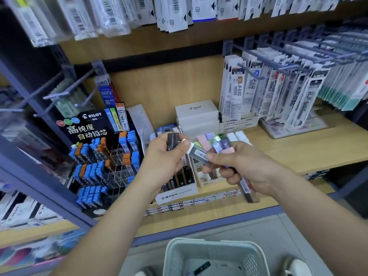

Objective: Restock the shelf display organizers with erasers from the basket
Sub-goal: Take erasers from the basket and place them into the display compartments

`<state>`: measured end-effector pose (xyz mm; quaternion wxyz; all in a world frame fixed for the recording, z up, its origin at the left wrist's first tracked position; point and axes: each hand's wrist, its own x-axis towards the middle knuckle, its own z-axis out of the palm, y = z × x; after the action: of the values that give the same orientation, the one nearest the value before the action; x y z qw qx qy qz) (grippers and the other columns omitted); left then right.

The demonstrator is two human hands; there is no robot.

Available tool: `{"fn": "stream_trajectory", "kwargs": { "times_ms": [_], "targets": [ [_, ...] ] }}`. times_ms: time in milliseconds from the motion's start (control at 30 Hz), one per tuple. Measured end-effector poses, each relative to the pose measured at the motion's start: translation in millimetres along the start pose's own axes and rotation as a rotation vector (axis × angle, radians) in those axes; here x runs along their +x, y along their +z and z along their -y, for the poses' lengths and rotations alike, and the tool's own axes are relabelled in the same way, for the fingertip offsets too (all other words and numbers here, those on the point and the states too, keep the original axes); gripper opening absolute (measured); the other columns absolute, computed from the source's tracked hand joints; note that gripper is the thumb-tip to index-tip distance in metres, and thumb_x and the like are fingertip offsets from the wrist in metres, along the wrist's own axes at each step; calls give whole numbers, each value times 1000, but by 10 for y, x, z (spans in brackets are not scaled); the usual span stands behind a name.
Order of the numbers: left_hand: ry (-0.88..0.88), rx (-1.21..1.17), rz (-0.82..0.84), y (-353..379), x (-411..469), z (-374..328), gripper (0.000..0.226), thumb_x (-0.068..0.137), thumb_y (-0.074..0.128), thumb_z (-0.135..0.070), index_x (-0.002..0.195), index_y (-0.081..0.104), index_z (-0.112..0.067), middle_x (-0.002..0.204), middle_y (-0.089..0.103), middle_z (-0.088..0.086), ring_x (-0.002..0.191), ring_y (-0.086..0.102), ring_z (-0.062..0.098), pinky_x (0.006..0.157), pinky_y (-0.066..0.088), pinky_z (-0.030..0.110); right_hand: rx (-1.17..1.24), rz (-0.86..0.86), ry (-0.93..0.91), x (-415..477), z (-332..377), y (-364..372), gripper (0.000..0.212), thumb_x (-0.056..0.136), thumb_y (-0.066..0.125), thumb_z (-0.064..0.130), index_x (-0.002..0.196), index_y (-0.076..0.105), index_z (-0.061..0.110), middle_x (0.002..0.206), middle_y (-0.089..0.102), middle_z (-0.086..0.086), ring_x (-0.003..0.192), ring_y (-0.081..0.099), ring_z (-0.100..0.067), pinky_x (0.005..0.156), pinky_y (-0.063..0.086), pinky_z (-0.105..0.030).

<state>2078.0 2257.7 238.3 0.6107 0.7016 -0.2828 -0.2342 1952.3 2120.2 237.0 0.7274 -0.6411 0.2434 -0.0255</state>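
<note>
My left hand point(166, 154) grips one dark slim case point(172, 141) upright, above the white MONO display organizer point(176, 193) on the wooden shelf. My right hand point(239, 163) holds a bundle of several slim cases point(199, 153), dark and pastel, fanned out between thumb and fingers; one dark case sticks out below the hand point(249, 189). The left thumb touches the white-capped end of one case in that bundle. The white basket point(214, 255) stands on the floor below, with one dark item lying in it point(202, 267).
A black Pilot lead display point(103, 160) with blue and orange cases stands to the left. White Pilot boxes point(196, 114) sit behind the organizers. Hanging refill packs point(278, 90) fill the right side on pegs. Bare wooden shelf point(308, 146) lies to the right.
</note>
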Motion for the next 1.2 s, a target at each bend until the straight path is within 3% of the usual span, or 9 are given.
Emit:
{"fn": "stream_trajectory", "kwargs": {
  "times_ms": [100,200,333,467,567,733,867,1033,1200],
  "targets": [
    [-21,52,-44,-29,66,-19,29,96,54,-29,94,62,-1,57,44,5,39,29,10,37,24,18,-14,-85,-62,52,-46,-20,6,91,65,14,86,62,15,83,73,-14,48,36,-10,44,31,-20],
    [-177,44,15,-57,120,-59,36,94,53,-41,92,65,-8,65,61,7,39,29,10,35,20,17,-78,-201,-161,53,-56,-47,6,87,71,12,86,67,16,72,68,-4,48,37,-10,47,32,-22],
    [-262,-35,116,34,165,-31,22,89,62,-34,89,67,-13,80,72,12,40,28,8,35,18,14,-290,-327,-305,26,-63,-84,5,85,73,10,89,73,12,46,53,17,41,45,3,42,32,-7],
    [-205,-28,132,149,265,16,16,90,63,-13,104,67,-5,62,57,2,39,27,7,34,19,14,-166,-329,-229,-27,-50,-256,9,83,74,9,92,72,11,51,56,14,42,42,-2,42,32,-12],
    [-99,151,91,291,384,45,4,86,68,-8,89,67,-11,50,44,-7,38,31,6,41,28,17,-10,-433,-131,-28,-52,-513,5,89,66,8,92,69,12,69,67,0,48,35,-12,43,30,-20],
    [48,438,91,623,645,49,11,77,79,-21,78,68,-22,65,63,-8,55,52,8,56,40,21,319,-604,-64,-8,-80,-984,10,92,57,3,94,64,9,74,60,-7,44,37,-9,35,28,-17],
    [121,649,126,972,745,149,25,76,79,-23,62,59,-26,55,54,-13,49,47,5,42,29,14,424,-616,-20,-15,-164,-1143,8,93,55,4,95,61,9,70,55,-6,43,36,-9,34,27,-16],
    [213,983,177,1229,820,301,21,82,73,-30,78,61,-13,73,60,3,72,54,21,56,33,28,451,-598,-19,-42,-182,-1204,9,93,55,2,92,62,9,67,55,-5,43,37,-9,34,28,-17],
    [261,1059,211,1389,860,416,19,83,71,-28,90,60,-14,81,62,7,81,58,28,63,42,29,454,-567,-13,-66,-177,-1206,10,93,56,3,90,63,9,66,55,-4,44,38,-9,36,29,-17]
  ]
}}
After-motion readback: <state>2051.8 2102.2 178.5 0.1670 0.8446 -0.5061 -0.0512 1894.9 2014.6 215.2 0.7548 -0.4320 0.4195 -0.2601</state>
